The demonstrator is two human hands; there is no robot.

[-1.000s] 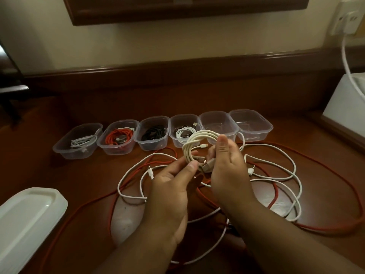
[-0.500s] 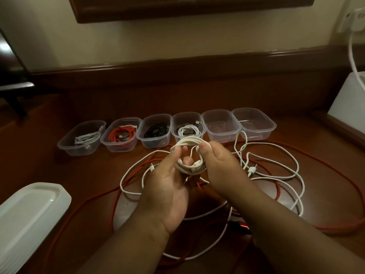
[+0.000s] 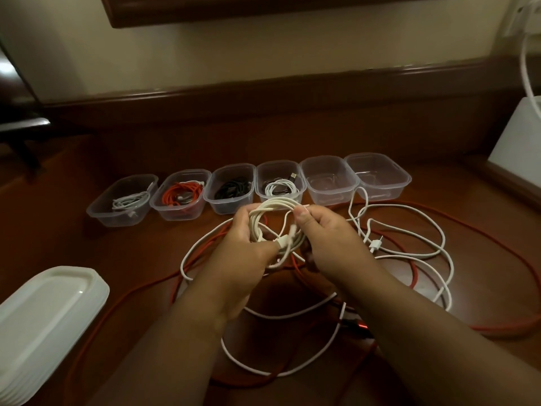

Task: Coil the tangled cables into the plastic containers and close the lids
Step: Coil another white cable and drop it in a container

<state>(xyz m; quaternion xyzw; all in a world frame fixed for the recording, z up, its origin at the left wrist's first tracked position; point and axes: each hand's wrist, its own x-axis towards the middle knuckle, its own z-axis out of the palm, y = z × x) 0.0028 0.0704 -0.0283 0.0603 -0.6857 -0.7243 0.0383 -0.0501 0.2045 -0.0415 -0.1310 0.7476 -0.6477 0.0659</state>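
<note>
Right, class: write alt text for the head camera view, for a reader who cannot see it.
Two hands, left and right, hold a coiled white cable above loose white and red cables on a wooden table. Behind stand six clear plastic containers, four with cables inside, two empty; white lids are stacked at left.

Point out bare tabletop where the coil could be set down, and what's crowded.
Free: the strip between the lid stack and the container row; the band behind the row, up to the wall trim. Crowded: under both hands and rightward, loose white cable and red cable sprawl.
</note>
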